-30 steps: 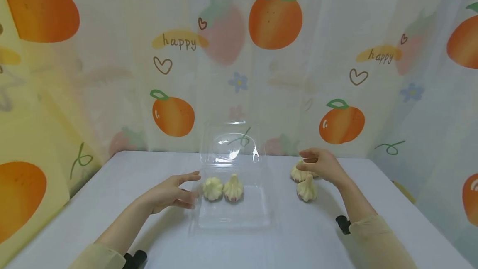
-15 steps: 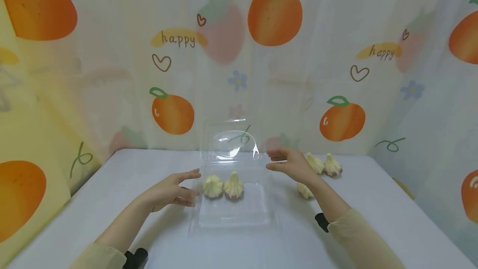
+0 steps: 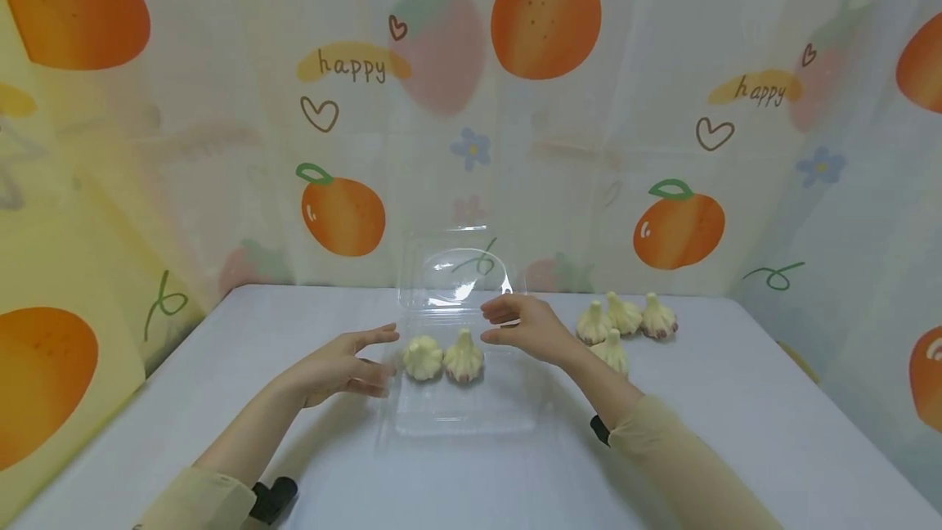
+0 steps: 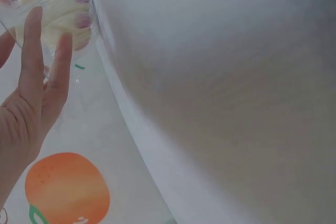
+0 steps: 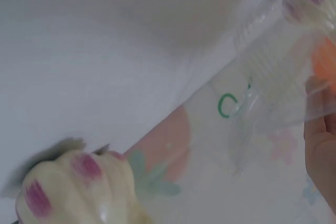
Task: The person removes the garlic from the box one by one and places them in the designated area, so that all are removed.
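Note:
A clear plastic clamshell box [image 3: 464,419] lies with its lid [image 3: 459,275] raised at the back. Inside, two garlic bulbs [image 3: 464,360] sit side by side toward the left. My left hand [image 3: 341,368] is at the box's left side, fingers spread; in the left wrist view its fingers [image 4: 32,51] overlap the clear wall. My right hand [image 3: 533,329] hovers over the box's right rear edge, thumb and fingers apart, nothing seen between them. The right wrist view catches only part of that hand [image 5: 321,150] at its border, beside the clear plastic.
Several more garlic bulbs [image 3: 624,314] are grouped on the white table [image 3: 736,432], right of the box; one bulb [image 5: 79,190] looms large in the right wrist view. A fruit-print curtain [image 3: 559,211] hangs behind the table's back edge.
My right hand has moved left from above the garlic bulbs on the right to the box, leaving those bulbs uncovered. The left hand has stayed at the box's left side.

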Available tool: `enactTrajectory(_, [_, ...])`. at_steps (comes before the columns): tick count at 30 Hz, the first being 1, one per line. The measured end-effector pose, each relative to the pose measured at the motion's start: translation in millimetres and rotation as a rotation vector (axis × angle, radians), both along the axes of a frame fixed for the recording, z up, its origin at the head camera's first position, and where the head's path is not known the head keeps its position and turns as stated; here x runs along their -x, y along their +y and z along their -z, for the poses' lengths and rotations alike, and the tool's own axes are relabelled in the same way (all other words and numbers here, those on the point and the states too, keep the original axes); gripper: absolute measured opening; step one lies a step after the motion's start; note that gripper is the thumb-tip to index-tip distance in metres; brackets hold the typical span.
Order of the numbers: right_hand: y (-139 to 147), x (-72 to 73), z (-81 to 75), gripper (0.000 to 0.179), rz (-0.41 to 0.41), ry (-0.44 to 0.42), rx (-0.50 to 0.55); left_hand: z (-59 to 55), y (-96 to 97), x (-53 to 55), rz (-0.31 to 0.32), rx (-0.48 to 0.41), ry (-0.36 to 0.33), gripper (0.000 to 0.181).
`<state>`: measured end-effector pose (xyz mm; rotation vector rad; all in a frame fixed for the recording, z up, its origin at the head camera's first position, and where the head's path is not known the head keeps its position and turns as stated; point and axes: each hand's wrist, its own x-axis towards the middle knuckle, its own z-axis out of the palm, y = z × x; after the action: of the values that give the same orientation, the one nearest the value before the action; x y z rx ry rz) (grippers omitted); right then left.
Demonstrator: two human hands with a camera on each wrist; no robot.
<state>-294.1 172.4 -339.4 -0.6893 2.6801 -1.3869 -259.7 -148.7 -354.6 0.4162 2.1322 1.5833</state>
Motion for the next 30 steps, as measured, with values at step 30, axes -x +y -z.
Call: enactTrajectory(30, [-35.3,-4.7,23.9,0.042,0.004,0.034,-0.097,-0.3,-0.6,0.8,-0.003,0.007,-0.013,0.077])
